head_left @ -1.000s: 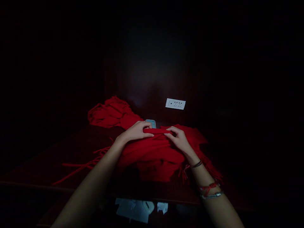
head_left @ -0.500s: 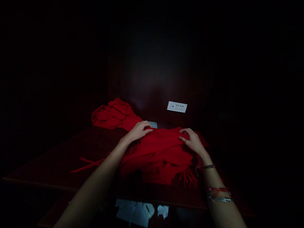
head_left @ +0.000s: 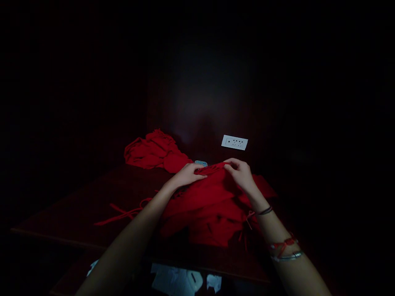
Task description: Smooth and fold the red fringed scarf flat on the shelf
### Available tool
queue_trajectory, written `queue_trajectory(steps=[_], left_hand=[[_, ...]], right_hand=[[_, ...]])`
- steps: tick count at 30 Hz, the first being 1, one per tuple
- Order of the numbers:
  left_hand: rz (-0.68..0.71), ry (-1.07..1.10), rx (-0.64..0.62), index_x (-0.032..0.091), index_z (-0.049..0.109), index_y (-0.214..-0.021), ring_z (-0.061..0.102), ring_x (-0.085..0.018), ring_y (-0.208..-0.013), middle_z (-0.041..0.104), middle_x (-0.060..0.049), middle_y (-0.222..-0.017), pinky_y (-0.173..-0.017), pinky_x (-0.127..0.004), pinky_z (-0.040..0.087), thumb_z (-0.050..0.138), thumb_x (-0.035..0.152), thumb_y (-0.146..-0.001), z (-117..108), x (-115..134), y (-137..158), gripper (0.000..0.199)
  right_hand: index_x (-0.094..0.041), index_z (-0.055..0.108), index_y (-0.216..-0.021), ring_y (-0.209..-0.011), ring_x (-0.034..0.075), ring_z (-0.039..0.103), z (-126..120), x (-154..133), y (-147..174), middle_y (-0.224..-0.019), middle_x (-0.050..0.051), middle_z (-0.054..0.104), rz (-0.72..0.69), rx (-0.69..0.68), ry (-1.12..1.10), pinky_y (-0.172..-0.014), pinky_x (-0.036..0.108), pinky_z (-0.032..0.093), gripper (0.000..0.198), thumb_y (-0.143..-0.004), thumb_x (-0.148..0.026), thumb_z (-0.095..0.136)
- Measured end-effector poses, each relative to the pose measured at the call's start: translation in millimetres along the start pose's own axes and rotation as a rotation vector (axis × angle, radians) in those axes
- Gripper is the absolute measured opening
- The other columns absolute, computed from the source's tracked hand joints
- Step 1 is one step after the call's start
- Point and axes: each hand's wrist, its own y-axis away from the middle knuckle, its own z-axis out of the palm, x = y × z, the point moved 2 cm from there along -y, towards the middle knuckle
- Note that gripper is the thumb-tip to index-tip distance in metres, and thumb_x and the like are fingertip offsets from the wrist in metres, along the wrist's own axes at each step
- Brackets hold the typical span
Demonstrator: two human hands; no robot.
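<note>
A red fringed cloth (head_left: 212, 193) lies bunched in layers on the dark table, lit only in its middle. My left hand (head_left: 189, 174) is closed on its far left edge, thumb and fingers around the fabric. With thumb and fingertips, my right hand (head_left: 241, 174) pinches the far edge and holds it slightly raised. Between the two hands the lifted edge forms a loose fold. Thin red strings (head_left: 123, 213) trail out to the left past my left forearm.
A second heap of red cloth (head_left: 154, 152) lies at the back left. A small pale object with a bluish face (head_left: 201, 163) sits behind my left hand. A white socket plate (head_left: 234, 142) is on the back wall. Below the table edge lie white papers (head_left: 168, 279).
My right hand has moved left, toward my left hand, and lifted the cloth's far edge. The fringe at the near right has swung into shadow. The view has shifted slightly.
</note>
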Motion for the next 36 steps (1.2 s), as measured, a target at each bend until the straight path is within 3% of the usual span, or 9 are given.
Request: queue_trajectory(steps=[3, 6, 11, 14, 17, 24, 27, 32, 36], left_hand=[[-0.070, 0.059, -0.087, 0.011, 0.059, -0.080, 0.050, -0.012, -0.062, 0.056, 0.002, -0.068, -0.057, -0.020, 0.038, 0.048, 0.032, -0.072, 1.3, -4.1, 1.5, 0.024], [-0.089, 0.061, -0.067, 0.011, 0.058, -0.084, 0.051, -0.013, -0.065, 0.057, 0.000, -0.073, -0.060, -0.020, 0.039, 0.047, 0.032, -0.073, 1.7, -2.5, 1.7, 0.026], [0.030, 0.008, 0.033, 0.013, 0.055, -0.088, 0.050, -0.015, -0.079, 0.058, -0.003, -0.085, -0.072, -0.023, 0.038, 0.045, 0.026, -0.075, 0.2, 11.8, 0.1, 0.022], [0.107, 0.021, 0.009, 0.013, 0.056, -0.089, 0.050, -0.014, -0.081, 0.058, -0.004, -0.088, -0.075, -0.023, 0.037, 0.045, 0.026, -0.076, -0.6, 19.0, 0.6, 0.021], [0.104, 0.038, -0.010, 0.012, 0.056, -0.088, 0.050, -0.014, -0.079, 0.058, -0.003, -0.085, -0.073, -0.023, 0.037, 0.046, 0.028, -0.076, -3.8, 17.5, 2.2, 0.022], [-0.021, 0.061, -0.084, 0.012, 0.058, -0.080, 0.048, -0.013, -0.068, 0.055, 0.001, -0.072, -0.062, -0.021, 0.037, 0.048, 0.035, -0.073, -11.1, -4.4, 5.0, 0.026], [-0.043, 0.013, -0.038, 0.013, 0.059, -0.078, 0.048, -0.012, -0.065, 0.055, 0.001, -0.069, -0.061, -0.021, 0.036, 0.050, 0.035, -0.071, -10.8, -5.9, 4.5, 0.025], [0.013, 0.013, -0.072, 0.014, 0.060, -0.084, 0.051, -0.013, -0.069, 0.059, -0.001, -0.076, -0.065, -0.021, 0.038, 0.050, 0.032, -0.072, -4.5, 5.4, 3.7, 0.024], [0.037, 0.043, -0.067, 0.014, 0.059, -0.086, 0.051, -0.013, -0.073, 0.059, -0.001, -0.080, -0.068, -0.021, 0.038, 0.050, 0.031, -0.072, -5.8, 7.5, 4.6, 0.024]], right_hand=[[-0.013, 0.060, -0.076, -0.065, 0.016, 0.055, -18.8, 24.7, -2.5, -0.070, 0.005, 0.061, 0.143, 0.183, -0.121, -0.061, 0.028, 0.043, 0.023, -0.068, -0.032, 0.049], [-0.013, 0.059, -0.085, -0.074, 0.018, 0.055, -32.6, 31.3, 1.5, -0.081, 0.008, 0.060, 0.139, 0.178, -0.074, -0.066, 0.032, 0.044, 0.029, -0.067, -0.035, 0.052], [-0.021, 0.044, -0.115, -0.105, 0.018, 0.044, -21.7, -12.0, 9.7, -0.117, 0.007, 0.047, -0.205, -0.235, 0.069, -0.087, 0.032, 0.035, 0.048, -0.070, -0.034, 0.053], [-0.017, 0.046, -0.114, -0.099, 0.019, 0.048, 0.9, -29.9, 5.5, -0.112, 0.010, 0.051, -0.222, -0.441, 0.136, -0.083, 0.031, 0.038, 0.055, -0.065, -0.037, 0.059], [-0.014, 0.060, -0.088, -0.075, 0.018, 0.056, 14.0, -28.2, -4.7, -0.082, 0.006, 0.062, -0.164, -0.505, 0.247, -0.068, 0.028, 0.042, 0.031, -0.064, -0.034, 0.059], [-0.015, 0.059, -0.067, -0.057, 0.013, 0.052, -43.9, 16.2, -10.7, -0.060, 0.001, 0.058, 0.048, -0.213, 0.278, -0.053, 0.023, 0.039, 0.018, -0.070, -0.030, 0.050], [-0.016, 0.061, -0.066, -0.056, 0.014, 0.053, -62.2, 29.1, -1.8, -0.061, 0.003, 0.059, 0.126, -0.256, 0.446, -0.054, 0.025, 0.040, 0.011, -0.065, -0.026, 0.056], [-0.018, 0.054, -0.105, -0.090, 0.018, 0.052, -21.7, -5.4, 7.4, -0.104, 0.008, 0.055, -0.155, -0.400, 0.284, -0.076, 0.029, 0.040, 0.045, -0.065, -0.038, 0.058], [-0.015, 0.063, -0.081, -0.066, 0.015, 0.054, 18.1, -27.5, -0.5, -0.071, 0.004, 0.061, -0.172, -0.547, 0.348, -0.062, 0.026, 0.041, 0.024, -0.069, -0.034, 0.055]])
